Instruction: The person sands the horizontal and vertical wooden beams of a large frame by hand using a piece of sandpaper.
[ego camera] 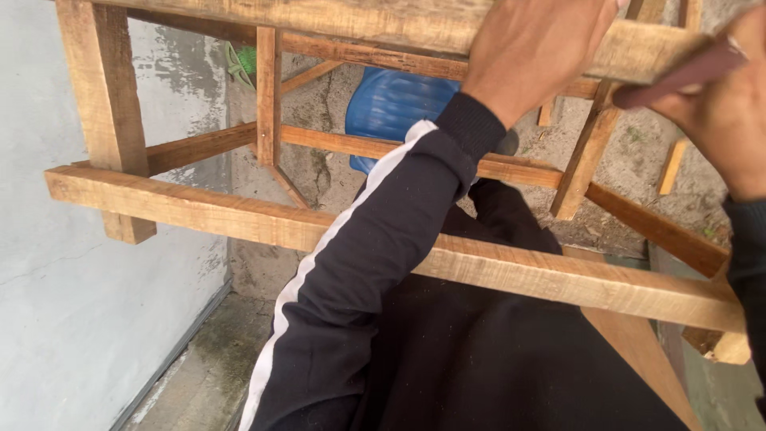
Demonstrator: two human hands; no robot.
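Fingers of the left hand (536,49) hidden: curled over the far side of the top rail (375,24) of a raw wooden frame (239,217), only the back of the hand and knuckles showing, so grip closed around the rail but fingertips out of sight. Wrist running into a black sleeve (383,247) with a white stripe, crossing in front of the lower front rail (558,275).

Right hand (730,120) cut off by the right edge, only part of the palm and a few fingers visible. Pinched around a flat reddish-brown piece (678,76), possibly a strip of abrasive paper, though too blurred to name for sure. One end of that piece touching the top rail just beside the left hand; how tightly held, hard to say beyond fingers wrapped around it.

Frame itself only partly in view: top rail clipped by the upper edge, a thick leg (108,120) on the left, thinner crossbars and diagonal braces behind. Joints at the right corner blocked by the right hand.

Behind the bars, a blue plastic object (391,104), mostly masked by sleeve and wood, kind not clear. A scrap of green (243,60) near the pale grey wall (80,319). Rough concrete ground (207,375) below.
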